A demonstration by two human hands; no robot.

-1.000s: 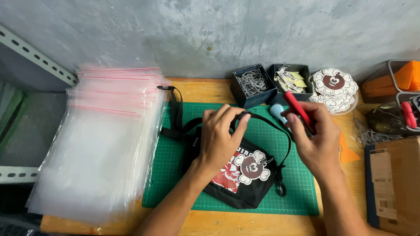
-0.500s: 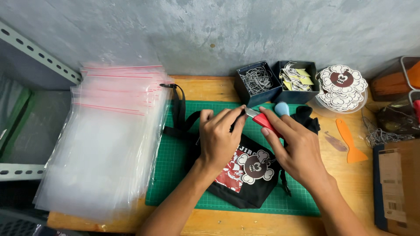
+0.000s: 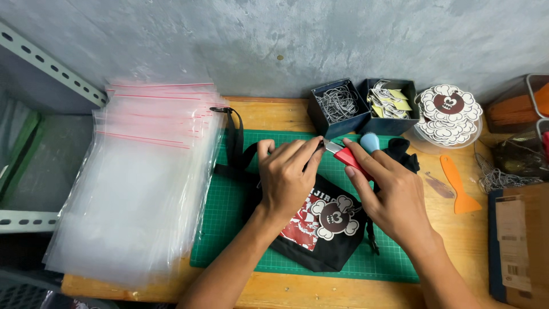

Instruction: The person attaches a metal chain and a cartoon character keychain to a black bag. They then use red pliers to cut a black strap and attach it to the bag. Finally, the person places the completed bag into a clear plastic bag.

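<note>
A small black bag (image 3: 320, 229) with a red and white cartoon print lies on a green cutting mat (image 3: 229, 212). Its black strap (image 3: 233, 140) runs up to the left. My left hand (image 3: 289, 177) presses on the bag's upper edge, fingers pinching something there that I cannot make out. My right hand (image 3: 389, 194) grips a red-handled cutter (image 3: 343, 153), whose metal tip points left and meets my left fingertips at the bag's top.
A thick stack of clear zip bags (image 3: 137, 171) covers the left of the wooden table (image 3: 274, 114). At the back stand two dark boxes, one with ball chains (image 3: 337, 106), one with tags (image 3: 390, 103), and a tub of round stickers (image 3: 449, 111). An orange scraper (image 3: 457, 183) and cardboard box (image 3: 523, 240) lie right.
My right hand has carried the red cutter leftward from the mat's right side to my left fingertips. My left hand has stayed on the bag.
</note>
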